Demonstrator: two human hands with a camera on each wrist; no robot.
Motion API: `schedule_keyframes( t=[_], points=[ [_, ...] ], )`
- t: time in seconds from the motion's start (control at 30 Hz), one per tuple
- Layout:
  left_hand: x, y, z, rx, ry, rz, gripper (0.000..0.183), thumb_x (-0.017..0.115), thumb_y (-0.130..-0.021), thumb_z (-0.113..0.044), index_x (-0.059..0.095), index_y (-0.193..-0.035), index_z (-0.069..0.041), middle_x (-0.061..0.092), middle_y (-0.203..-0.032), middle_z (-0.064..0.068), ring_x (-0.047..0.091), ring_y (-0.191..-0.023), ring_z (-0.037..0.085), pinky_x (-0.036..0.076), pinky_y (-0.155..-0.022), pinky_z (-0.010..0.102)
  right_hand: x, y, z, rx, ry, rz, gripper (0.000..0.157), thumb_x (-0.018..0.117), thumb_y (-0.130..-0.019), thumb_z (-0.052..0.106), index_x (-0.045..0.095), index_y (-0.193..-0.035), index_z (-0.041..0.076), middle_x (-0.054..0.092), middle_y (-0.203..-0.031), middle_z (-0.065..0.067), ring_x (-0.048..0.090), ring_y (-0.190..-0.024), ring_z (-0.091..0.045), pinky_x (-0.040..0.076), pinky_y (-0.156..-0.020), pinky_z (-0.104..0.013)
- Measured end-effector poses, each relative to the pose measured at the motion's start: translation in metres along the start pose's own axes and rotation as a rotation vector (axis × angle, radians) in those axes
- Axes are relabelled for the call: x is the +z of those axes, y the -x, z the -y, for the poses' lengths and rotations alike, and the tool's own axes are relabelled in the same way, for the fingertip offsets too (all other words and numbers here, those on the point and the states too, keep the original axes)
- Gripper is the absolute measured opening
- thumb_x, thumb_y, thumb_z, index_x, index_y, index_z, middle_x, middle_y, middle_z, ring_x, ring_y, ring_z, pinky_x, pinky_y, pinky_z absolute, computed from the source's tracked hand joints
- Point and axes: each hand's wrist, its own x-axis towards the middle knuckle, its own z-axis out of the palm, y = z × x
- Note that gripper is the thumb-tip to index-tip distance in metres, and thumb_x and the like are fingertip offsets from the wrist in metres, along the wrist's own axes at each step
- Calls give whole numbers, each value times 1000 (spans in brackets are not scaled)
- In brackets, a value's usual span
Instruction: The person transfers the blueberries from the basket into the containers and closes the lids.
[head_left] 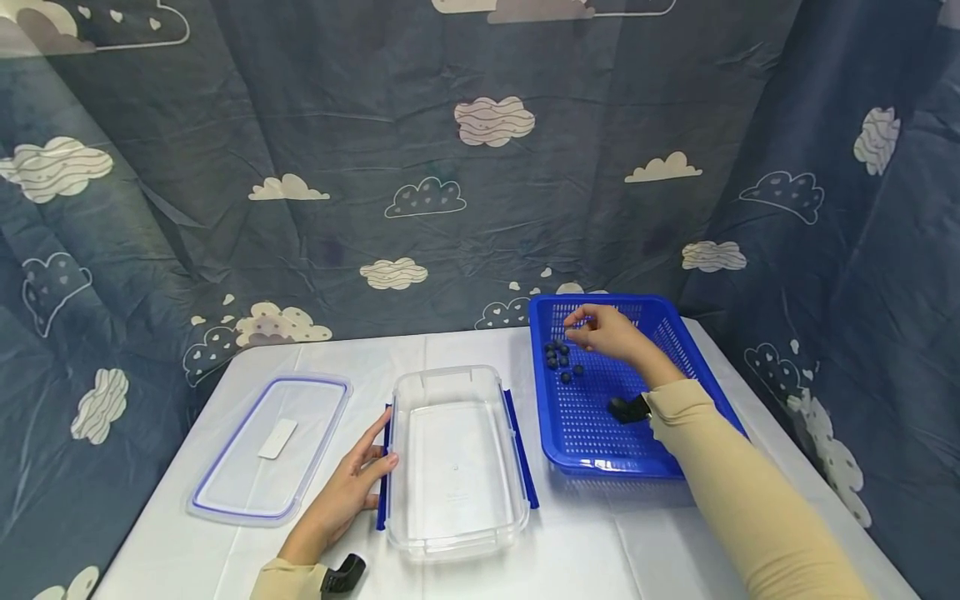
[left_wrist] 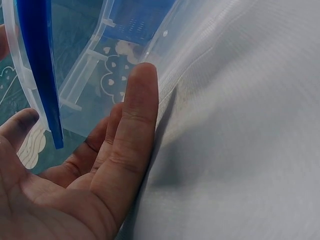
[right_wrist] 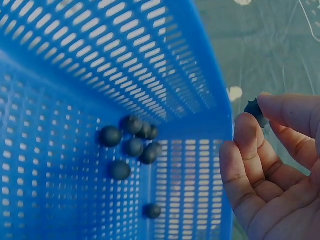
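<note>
A clear plastic container (head_left: 454, 467) with blue side latches stands on the table, its top uncovered. My left hand (head_left: 347, 483) holds its left side, thumb at the rim and fingers by the blue latch (left_wrist: 39, 65). Over the blue perforated basket (head_left: 558, 454), my right hand (head_left: 611, 335) pinches one blueberry (right_wrist: 256, 113) between thumb and fingertip. Several more blueberries (right_wrist: 134, 147) lie loosely grouped on the basket floor, towards its left side in the head view.
A clear lid (head_left: 225, 479) with a blue-violet seal lies flat to the left of the container, bearing a white label (head_left: 278, 438). The white-covered table (head_left: 577, 550) meets a dark cloud-patterned curtain (head_left: 360, 108) at the back and sides.
</note>
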Motion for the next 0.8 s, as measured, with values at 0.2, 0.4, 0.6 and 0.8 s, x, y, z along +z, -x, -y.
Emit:
schedule_keyframes(
  t=[0.2, 0.4, 0.6, 0.8],
  points=[
    [1, 0, -1, 0, -6, 12, 74, 58, -112, -27, 18, -172, -41, 37, -146, 32, 61, -113, 31, 66, -81, 49, 9, -2, 12, -38, -12, 22, 27, 65, -108, 17, 66, -128, -1, 67, -95, -12, 62, -85, -23, 57, -79, -31],
    [0, 0, 0, -5, -4, 15, 74, 57, -112, -27, 17, -172, -41, 37, -146, 32, 60, -114, 32, 66, -80, 49, 19, -5, 31, -64, -78, 40, 27, 66, -106, 14, 66, -127, -3, 66, -91, -12, 61, -81, -22, 53, -71, -26],
    [-1, 1, 1, -7, 2, 17, 73, 55, -113, -24, 16, -172, -42, 37, -146, 31, 62, -113, 31, 66, -81, 50, 30, -11, 47, -89, -98, 56, 27, 67, -105, 13, 66, -127, -4, 65, -88, -8, 61, -80, -21, 52, -68, -24],
    [-1, 1, 0, -4, 3, 21, 74, 57, -112, -27, 16, -173, -41, 36, -147, 32, 62, -113, 31, 66, -81, 51, 44, -11, 62, -102, -102, 68, 28, 68, -104, 13, 67, -127, -3, 66, -87, -7, 60, -77, -18, 53, -70, -29]
  ],
)
